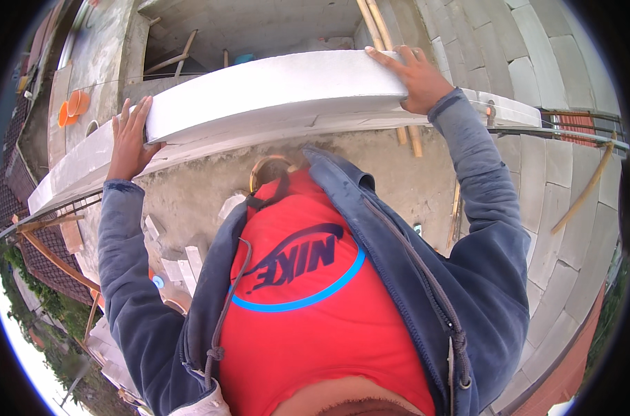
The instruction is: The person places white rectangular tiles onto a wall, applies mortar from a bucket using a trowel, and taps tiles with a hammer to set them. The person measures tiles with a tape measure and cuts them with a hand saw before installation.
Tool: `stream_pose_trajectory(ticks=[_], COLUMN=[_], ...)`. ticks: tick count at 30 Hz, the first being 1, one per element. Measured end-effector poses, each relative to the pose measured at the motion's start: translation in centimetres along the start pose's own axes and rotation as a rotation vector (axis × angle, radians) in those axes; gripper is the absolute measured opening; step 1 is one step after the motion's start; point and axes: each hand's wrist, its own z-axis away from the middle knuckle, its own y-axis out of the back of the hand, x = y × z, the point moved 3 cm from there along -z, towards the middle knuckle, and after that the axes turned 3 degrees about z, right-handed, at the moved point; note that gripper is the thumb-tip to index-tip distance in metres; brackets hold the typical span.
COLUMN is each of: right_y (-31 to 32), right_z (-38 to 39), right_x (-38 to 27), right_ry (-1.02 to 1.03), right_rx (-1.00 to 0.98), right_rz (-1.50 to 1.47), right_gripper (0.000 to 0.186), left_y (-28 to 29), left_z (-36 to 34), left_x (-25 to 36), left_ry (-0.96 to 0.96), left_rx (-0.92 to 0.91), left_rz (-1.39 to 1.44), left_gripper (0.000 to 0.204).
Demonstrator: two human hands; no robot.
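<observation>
A long white lightweight concrete block (273, 87) spans between my hands, lying along the top of a thin wall of similar pale blocks (75, 166). My left hand (130, 142) grips its left end, fingers pointing up along the end and the thumb at the lower edge. At the other end, my right hand (420, 80) clasps the block with fingers spread over the top and the thumb low on the near side. Whether the block's underside touches the course beneath cannot be made out fully. A thin string (131, 84) runs behind the block.
Orange cups or pots (74, 105) stand at the far left. Wooden poles (377, 24) lean beyond the wall, above a recessed space. Block walls (571, 229) rise on the right. Block pieces (183, 270) lie on the floor below left, and a round bucket-like container (268, 168) is near my body.
</observation>
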Motion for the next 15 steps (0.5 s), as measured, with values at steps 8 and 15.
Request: stream_pose_trajectory(ticks=[8, 15], right_y=[2.6, -12.5], right_z=[2.6, 22.2], right_x=[1.4, 15.5], right_ry=[-0.019, -0.971], right_rx=[0.344, 1.519], right_rz=[-0.170, -1.254], right_gripper=[0.101, 0.019], left_y=[3.7, 5.3], left_z=[-1.0, -5.3], left_x=[3.9, 18.8], left_ry=[0.060, -0.183], left_rx=[-0.160, -0.019], left_rz=[-0.091, 0.148], left_gripper=[0.124, 0.104])
